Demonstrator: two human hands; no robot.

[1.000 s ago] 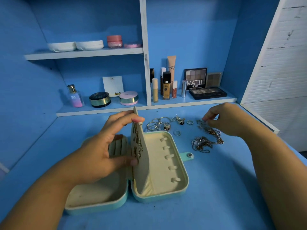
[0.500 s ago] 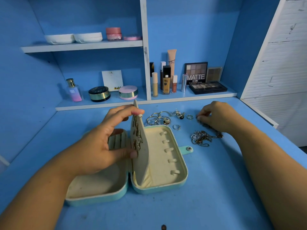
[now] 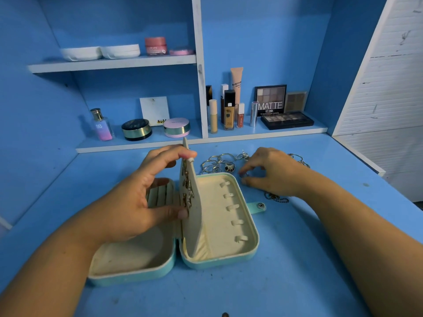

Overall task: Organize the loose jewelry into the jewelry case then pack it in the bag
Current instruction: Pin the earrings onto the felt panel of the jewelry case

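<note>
Desk [image 3: 297, 271]: blue, carries every item.

Jewelry case [image 3: 224, 245]: lies open flat at mid-desk in 2 cream-lined halves, the right one fitted with 5 hooks [image 3: 232, 207]. The shell looks rigid and is judged light. Once closed, lift it by the shell edges.

Centre panel [image 3: 194, 216]: stands upright between the halves, earrings [image 3: 186, 186] pinned to its left face. The left hand [image 3: 137, 202] grips it, forefinger over the top edge, thumb low on the face. Judged thin and flexible, so hold the edges.

Right hand [image 3: 272, 172]: just past the case's far right corner, thumb and fingertips narrowed onto 1 ring [image 3: 243, 175], apparently pinching it.

Chains [image 3: 275, 197]: partly hidden under the right wrist. Limp, likely to tangle. Lift by 1 end.

Rings [image 3: 217, 164]: clustered just beyond the case. Hard and smooth, so likely to roll. Pinch across the band.
</note>
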